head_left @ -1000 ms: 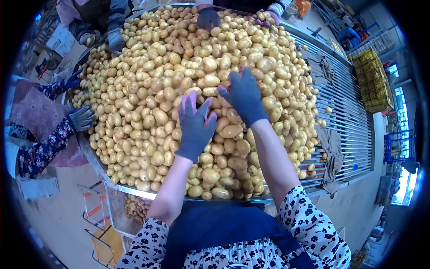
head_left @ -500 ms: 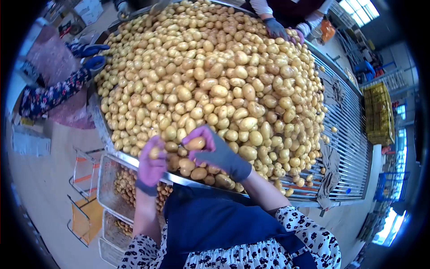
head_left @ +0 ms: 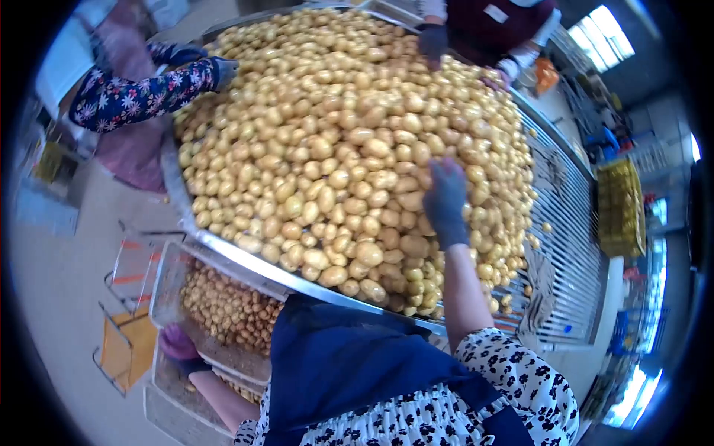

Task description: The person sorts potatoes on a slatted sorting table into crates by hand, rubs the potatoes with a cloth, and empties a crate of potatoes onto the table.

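Note:
A large heap of yellow potatoes [head_left: 320,149] covers the metal-edged sorting table in front of me. My right hand [head_left: 446,201], in a grey and purple glove, reaches onto the right part of the heap. Its fingers point away from me among the potatoes; blur hides whether they grip one. Down at the lower left, my left hand [head_left: 181,348], in a purple glove, is at the rim between two plastic crates. Its fingers are mostly turned from view. The upper crate [head_left: 165,293] holds many small potatoes [head_left: 230,305]; potatoes also show in the crate below it.
A co-worker's floral sleeve [head_left: 141,97] and gloved hands reach in from the left. Another person's gloved hand [head_left: 432,43] touches the far side. Metal rollers [head_left: 569,260] with a grey cloth [head_left: 541,293] lie right, near a yellow crate [head_left: 621,208]. An orange folding chair [head_left: 128,346] stands left.
My left hand has left the table edge and moved down-left to the crates. My right hand has moved up and right over the heap, no longer holding its potato at the near edge.

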